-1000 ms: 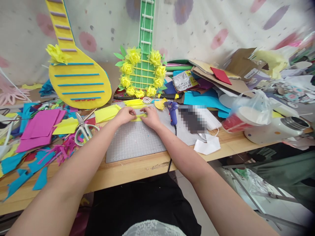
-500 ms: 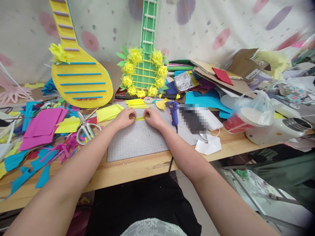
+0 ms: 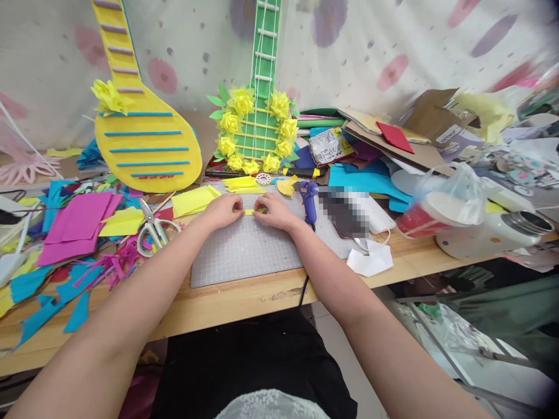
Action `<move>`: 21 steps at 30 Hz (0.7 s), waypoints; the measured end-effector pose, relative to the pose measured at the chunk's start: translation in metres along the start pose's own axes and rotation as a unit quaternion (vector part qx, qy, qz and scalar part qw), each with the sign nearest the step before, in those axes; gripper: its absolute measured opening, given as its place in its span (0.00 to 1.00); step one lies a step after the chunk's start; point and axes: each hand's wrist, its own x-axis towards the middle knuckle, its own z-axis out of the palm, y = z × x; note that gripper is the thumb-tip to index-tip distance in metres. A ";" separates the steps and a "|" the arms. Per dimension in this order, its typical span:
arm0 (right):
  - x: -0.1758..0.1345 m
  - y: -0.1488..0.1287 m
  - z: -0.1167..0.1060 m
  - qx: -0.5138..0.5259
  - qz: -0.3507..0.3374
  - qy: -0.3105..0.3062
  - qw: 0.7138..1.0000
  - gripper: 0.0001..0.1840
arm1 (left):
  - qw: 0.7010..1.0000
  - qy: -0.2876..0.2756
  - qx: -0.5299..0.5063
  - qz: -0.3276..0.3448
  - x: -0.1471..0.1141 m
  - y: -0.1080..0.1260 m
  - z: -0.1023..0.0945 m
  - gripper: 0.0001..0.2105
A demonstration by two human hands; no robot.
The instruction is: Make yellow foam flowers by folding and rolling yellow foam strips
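Observation:
Over the grey cutting mat (image 3: 244,256), my left hand (image 3: 223,210) and my right hand (image 3: 273,210) pinch the two ends of a narrow yellow paper strip (image 3: 248,212). The fingertips face each other with a short stretch of the strip showing between them. Just beyond them lie more yellow paper pieces (image 3: 242,184) and a small white disc (image 3: 263,178). A purple glue gun (image 3: 309,203) lies right of my right hand. To the left of my left hand are a yellow paper stack (image 3: 194,201) and scissors (image 3: 155,230).
Behind the mat stand a green paper instrument (image 3: 259,125) ringed with yellow flowers and a yellow one (image 3: 148,157). Magenta sheets (image 3: 76,224) and blue scraps lie left. At right are a phone (image 3: 347,215), a white mask (image 3: 371,259), a bagged cup (image 3: 437,212) and a bottle (image 3: 480,235).
The strip between my fingers now shows flatter and a little wider. Both hands have shifted only slightly and keep their pinch. The view has moved a little.

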 end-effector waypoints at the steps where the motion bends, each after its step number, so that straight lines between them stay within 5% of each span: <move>1: 0.000 0.000 0.000 0.000 0.001 0.000 1.000 0.03 | 1.000 -0.004 -0.010 -0.008 0.001 -0.001 0.001 0.07; 8: 0.001 0.002 0.003 0.041 0.006 0.005 0.999 0.09 | 0.993 -0.057 -0.074 -0.066 0.004 -0.005 -0.002 0.11; 13: 0.006 0.007 0.008 0.225 0.038 0.013 0.974 0.10 | 0.979 -0.064 -0.183 -0.055 0.000 0.001 -0.011 0.12; 21: 0.008 0.004 0.009 0.456 0.133 0.094 0.875 0.17 | 0.862 -0.034 -0.460 -0.209 -0.019 0.011 -0.003 0.18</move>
